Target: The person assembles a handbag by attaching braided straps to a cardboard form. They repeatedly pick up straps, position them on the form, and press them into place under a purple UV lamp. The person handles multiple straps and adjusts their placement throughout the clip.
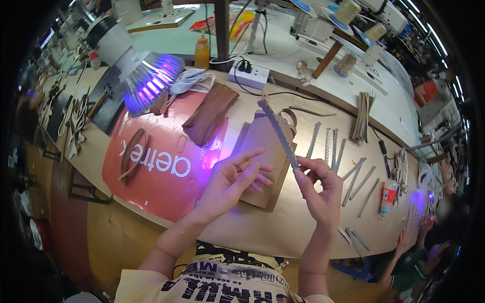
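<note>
My right hand [323, 189] pinches a long grey braided strip [279, 129] near its lower end, between thumb and fingers. The strip slants up and to the left above the table. To its left, my left hand [237, 179] is open with its fingers spread, apart from the strip and holding nothing. Beneath both hands lies a flat brown panel [260, 194]. More grey braided strips [357, 182] are scattered on the table to the right of my right hand.
A lamp [151, 83] glowing violet hangs over a red sheet [151, 189] and a stack of brown leather pieces [211, 113]. A power strip [250, 74] and an orange bottle [202, 53] stand behind. At the right are a red-and-white bottle [388, 197] and another person's hand [403, 238].
</note>
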